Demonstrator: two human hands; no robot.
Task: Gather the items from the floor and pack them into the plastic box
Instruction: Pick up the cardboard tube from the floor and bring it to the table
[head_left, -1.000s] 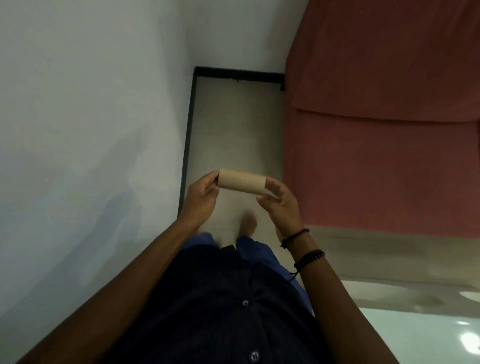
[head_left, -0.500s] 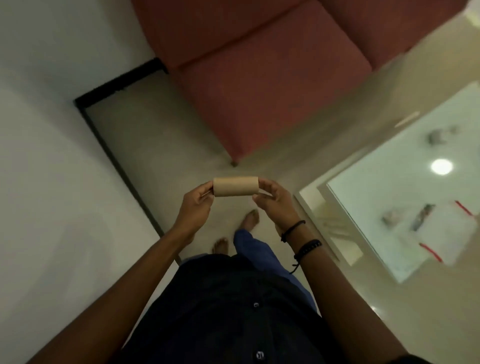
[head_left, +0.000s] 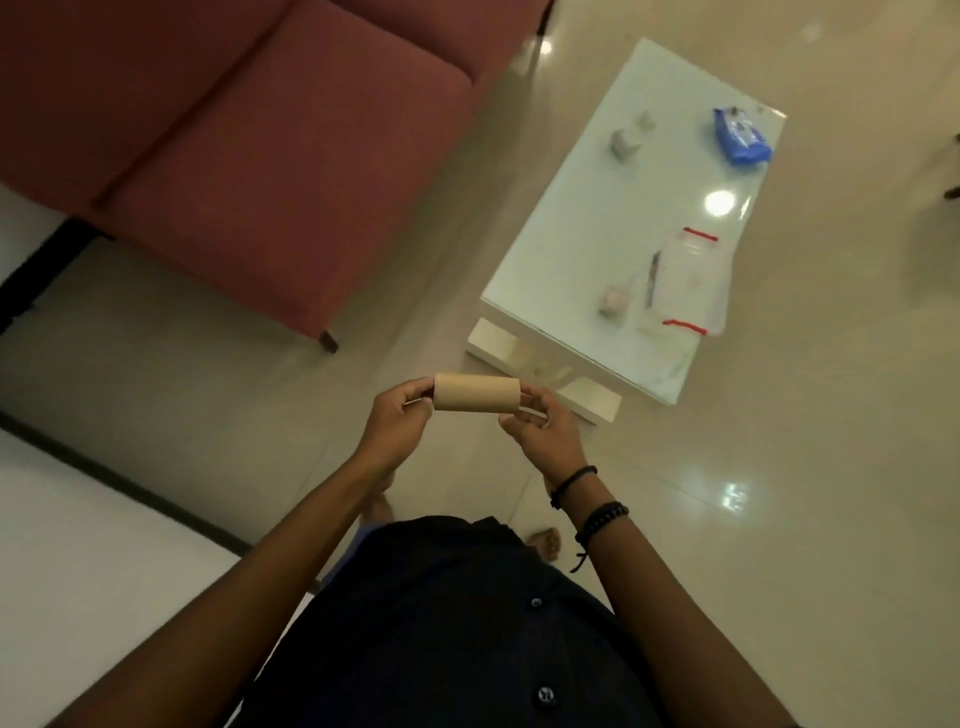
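Observation:
A brown cardboard tube (head_left: 477, 393) is held level at chest height, one end in each hand. My left hand (head_left: 397, 421) grips its left end and my right hand (head_left: 540, 431) grips its right end. The clear plastic box (head_left: 685, 280) with red clips lies on the white low table (head_left: 571, 218), up and to the right of my hands. A dark thin item (head_left: 652, 275) lies at the box's left side. Small grey rolls sit on the table, one near the front edge (head_left: 613, 301) and two farther back (head_left: 631, 135).
A blue packet (head_left: 740, 135) lies at the table's far corner. A red sofa (head_left: 249, 135) fills the upper left, its leg (head_left: 328, 341) on the glossy beige floor. A white wall with dark skirting (head_left: 130, 483) runs along the left. My bare feet show below my hands.
The view has swung right from the wall and sofa, so the table with the plastic box is now in full sight. Both hands keep their hold on the tube.

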